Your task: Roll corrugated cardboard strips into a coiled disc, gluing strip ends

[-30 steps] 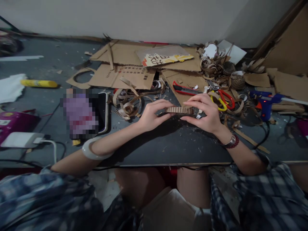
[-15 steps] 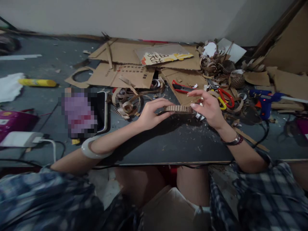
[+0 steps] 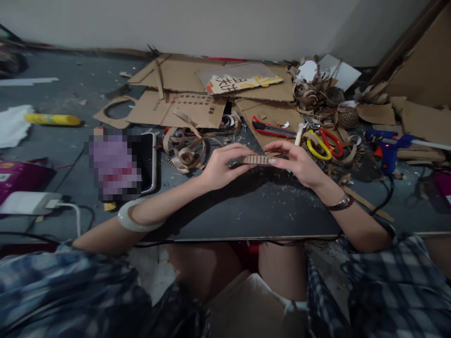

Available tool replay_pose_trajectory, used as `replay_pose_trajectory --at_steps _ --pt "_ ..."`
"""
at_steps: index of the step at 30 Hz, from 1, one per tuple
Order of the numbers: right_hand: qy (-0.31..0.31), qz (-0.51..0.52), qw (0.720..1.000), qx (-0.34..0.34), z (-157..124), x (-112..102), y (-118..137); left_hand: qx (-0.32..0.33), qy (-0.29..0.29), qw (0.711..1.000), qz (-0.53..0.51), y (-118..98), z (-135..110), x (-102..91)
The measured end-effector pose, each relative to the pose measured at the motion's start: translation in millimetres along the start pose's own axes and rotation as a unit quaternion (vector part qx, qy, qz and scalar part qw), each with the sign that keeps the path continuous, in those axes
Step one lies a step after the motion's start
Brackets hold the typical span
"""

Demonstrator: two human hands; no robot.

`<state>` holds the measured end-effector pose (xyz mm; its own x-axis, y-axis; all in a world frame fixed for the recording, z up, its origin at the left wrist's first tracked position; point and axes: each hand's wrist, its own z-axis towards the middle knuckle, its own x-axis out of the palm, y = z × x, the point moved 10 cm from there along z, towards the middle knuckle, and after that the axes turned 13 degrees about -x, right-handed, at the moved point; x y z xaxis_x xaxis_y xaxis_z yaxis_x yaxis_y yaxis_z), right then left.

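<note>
Between my two hands, above the front part of the dark table, is a flat round cardboard piece with a ridged, corrugated edge turned towards me. My left hand pinches its left end, thumb below and fingers above. At the right end, my right hand has its thumb against the edge and its fingers curled over the far side. The fingertips of that hand are partly hidden, and so is the back of the piece.
Behind my hands lie a red utility knife, yellow-and-red scissors and cardboard sheets. Curled cardboard strips are heaped about. A blue glue gun stands right; a phone, a yellow tube and a white charger lie left.
My right hand has moved left and slightly down, its fingers closing over the right end of the cardboard piece. My left hand keeps its grip almost unmoved.
</note>
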<state>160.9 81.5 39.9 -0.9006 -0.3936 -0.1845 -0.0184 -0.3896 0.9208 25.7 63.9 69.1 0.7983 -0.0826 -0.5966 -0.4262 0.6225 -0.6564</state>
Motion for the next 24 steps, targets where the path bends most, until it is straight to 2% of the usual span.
replay_pose_trajectory --at_steps 7,15,24 --pt "0.000 0.020 0.999 0.025 -1.6 1.7 -2.9 0.002 0.009 1.000 -0.001 -0.6 -0.5 0.7" --pt "-0.008 0.120 0.988 0.101 -7.6 7.4 -12.8 0.004 0.012 1.000 0.007 -1.2 -1.1 2.0" --pt "0.021 0.101 0.993 0.064 -5.4 9.4 -5.5 0.007 0.009 1.000 0.006 -1.3 -1.8 1.0"
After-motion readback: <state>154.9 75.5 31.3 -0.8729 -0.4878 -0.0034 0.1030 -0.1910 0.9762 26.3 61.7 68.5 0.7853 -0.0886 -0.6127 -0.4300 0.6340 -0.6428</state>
